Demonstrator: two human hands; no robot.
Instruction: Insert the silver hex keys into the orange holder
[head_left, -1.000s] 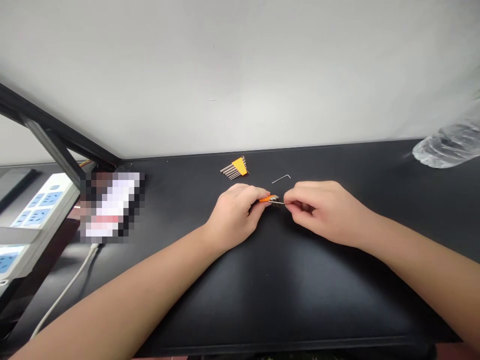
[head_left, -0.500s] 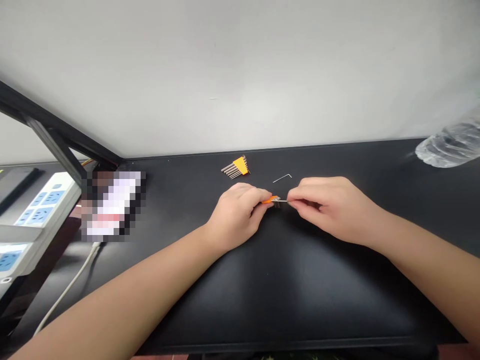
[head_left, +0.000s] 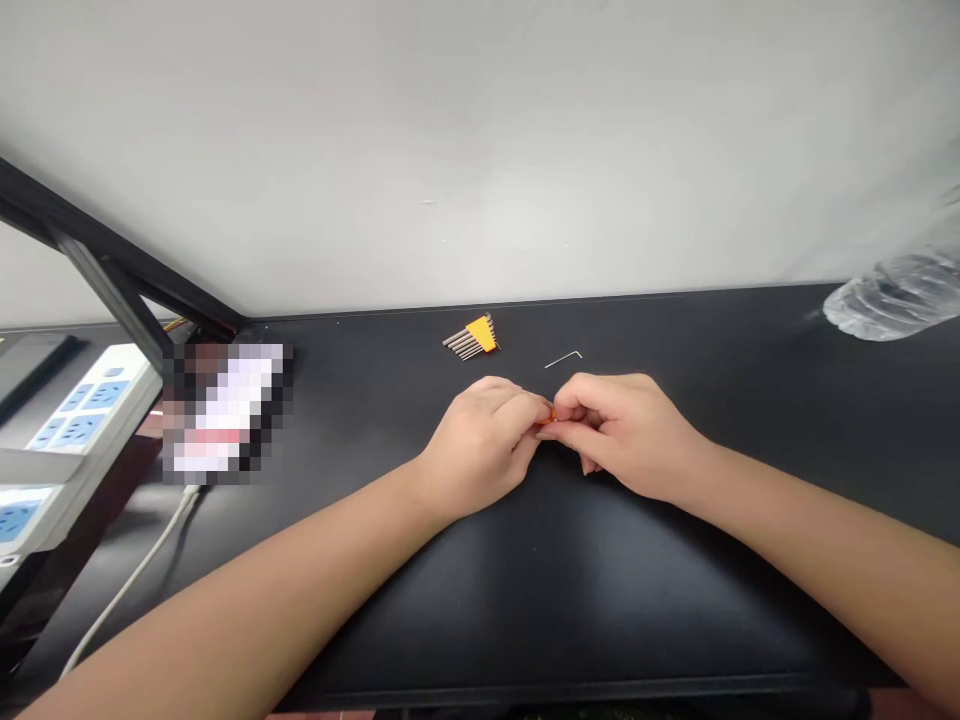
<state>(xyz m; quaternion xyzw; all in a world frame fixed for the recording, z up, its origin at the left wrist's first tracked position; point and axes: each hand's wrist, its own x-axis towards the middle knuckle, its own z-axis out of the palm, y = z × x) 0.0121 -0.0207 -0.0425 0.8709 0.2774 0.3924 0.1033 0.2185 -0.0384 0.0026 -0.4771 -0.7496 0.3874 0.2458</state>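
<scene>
My left hand (head_left: 484, 440) is closed over the black table, pinching an orange hex key holder (head_left: 553, 414) of which only a sliver shows between the fingers. From the other side my right hand (head_left: 619, 425) meets it, thumb and forefinger closed on its right end. Any keys in that holder are hidden by my fingers. Just beyond the hands lies a loose thin L-shaped hex key (head_left: 562, 359). Farther back and to the left, a yellow holder (head_left: 481, 334) rests on the table with several hex keys fanned out in it.
A phone (head_left: 225, 410), blurred out, lies at left with a white cable (head_left: 135, 580) running toward the front. Past a black metal frame (head_left: 94, 275) is a white power strip (head_left: 90, 430). A clear plastic bottle (head_left: 885, 300) lies at right, near the wall.
My right hand has moved left and slightly toward me, up against my left fingers. The thin metal shaft seen between the hands is now covered, and less orange shows.
</scene>
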